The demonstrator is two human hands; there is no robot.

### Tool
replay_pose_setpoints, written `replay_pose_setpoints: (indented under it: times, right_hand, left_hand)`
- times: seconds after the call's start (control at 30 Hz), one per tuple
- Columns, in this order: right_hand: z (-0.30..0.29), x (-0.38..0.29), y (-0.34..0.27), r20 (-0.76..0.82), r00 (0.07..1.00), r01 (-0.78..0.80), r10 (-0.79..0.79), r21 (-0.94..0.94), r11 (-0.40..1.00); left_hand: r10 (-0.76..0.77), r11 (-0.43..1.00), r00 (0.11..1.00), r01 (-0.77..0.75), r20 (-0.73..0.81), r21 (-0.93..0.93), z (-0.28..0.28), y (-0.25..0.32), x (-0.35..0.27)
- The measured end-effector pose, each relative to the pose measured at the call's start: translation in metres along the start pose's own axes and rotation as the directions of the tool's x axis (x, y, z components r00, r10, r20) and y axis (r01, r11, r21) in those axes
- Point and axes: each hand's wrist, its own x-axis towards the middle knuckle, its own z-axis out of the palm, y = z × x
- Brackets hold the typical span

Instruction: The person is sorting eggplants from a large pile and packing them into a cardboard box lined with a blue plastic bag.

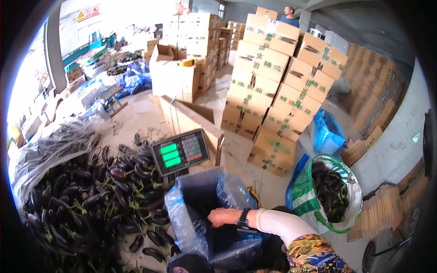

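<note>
My right hand reaches over a box lined with blue plastic film, a dark band around its wrist. Its fingers curl downward inside the opening; whether they hold anything is hidden. Shadow fills the box, so its contents are hard to make out. My left hand is out of view. To the left of the box spreads a large heap of dark purple eggplants with green stems, several lying loose beside the box. Behind the box stands a scale display with three lit green panels.
Stacked printed cartons rise ahead, with flattened cardboard nearer. A green-and-white woven sack of dark vegetables stands at right, near flat cardboard bundles. Clear plastic sheeting borders the heap. A person is behind the cartons.
</note>
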Motion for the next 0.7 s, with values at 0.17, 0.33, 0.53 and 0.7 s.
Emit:
replay_pose_setpoints:
  times: [0.17, 0.33, 0.53, 0.7]
  right_hand:
    - [0.054, 0.003, 0.042, 0.17, 0.935, -0.26, 0.311, -0.267, 0.928]
    - [0.02, 0.011, 0.03, 0.038, 0.74, -0.666, 0.671, -0.09, 0.74]
    - [0.037, 0.02, -0.017, 0.329, 0.724, -0.615, 0.606, -0.092, 0.783]
    - [0.071, 0.006, 0.019, 0.374, 0.784, -0.403, 0.495, -0.3, 0.864]
  left_hand:
    - [0.029, 0.999, 1.0, -0.029, -0.006, 0.04, 0.018, -0.04, -0.028]
    - [-0.081, 0.996, 0.997, 0.081, -0.003, 0.023, 0.005, -0.07, -0.067]
    - [-0.101, 0.99, 0.994, 0.105, -0.045, 0.09, 0.003, -0.102, -0.091]
    - [-0.064, 0.987, 0.98, 0.09, -0.191, 0.13, -0.023, 0.044, -0.058]
